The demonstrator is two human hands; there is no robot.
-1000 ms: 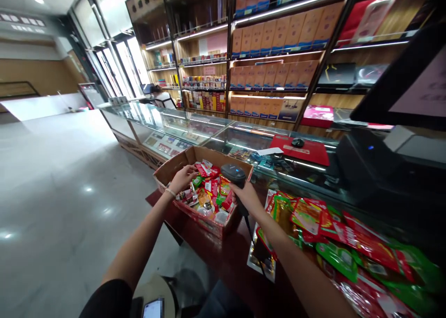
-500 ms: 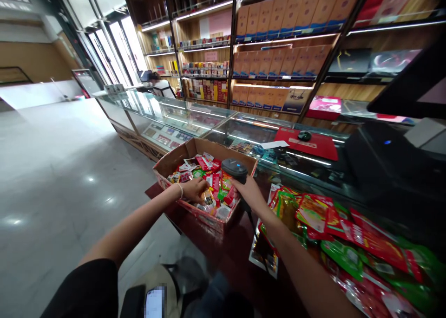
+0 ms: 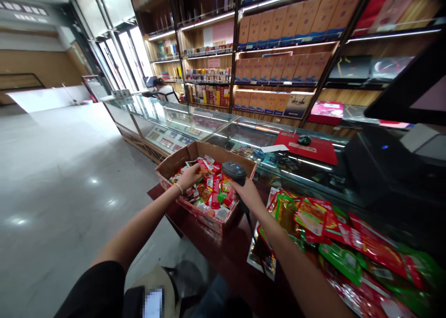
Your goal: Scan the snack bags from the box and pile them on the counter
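Note:
A cardboard box (image 3: 174,204) full of small snack packets (image 3: 215,190) in red, green and white stands on a dark red table. Over its left part is my left hand (image 3: 190,176), fingers pinched together on a small orange-yellow snack packet (image 3: 205,171), most of which is hidden. My right hand (image 3: 245,190) is wrapped round the handle of a black barcode scanner (image 3: 234,170), held above the box's right side. A cable runs down from the scanner. To the right of my right forearm lies a pile of larger red and green snack packets (image 3: 313,216).
Behind the box runs a glass display counter (image 3: 195,113), with a red mat (image 3: 318,151) and a mouse (image 3: 304,140) on it. A dark monitor (image 3: 411,86) juts in at right. Below me, a phone (image 3: 153,304) lies near a stool (image 3: 156,281). Stocked shelves line the wall.
My left hand has moved up and away within the box, and the yellowish packet under its fingers has left its spot. My right hand and the scanner stay nearly in place.

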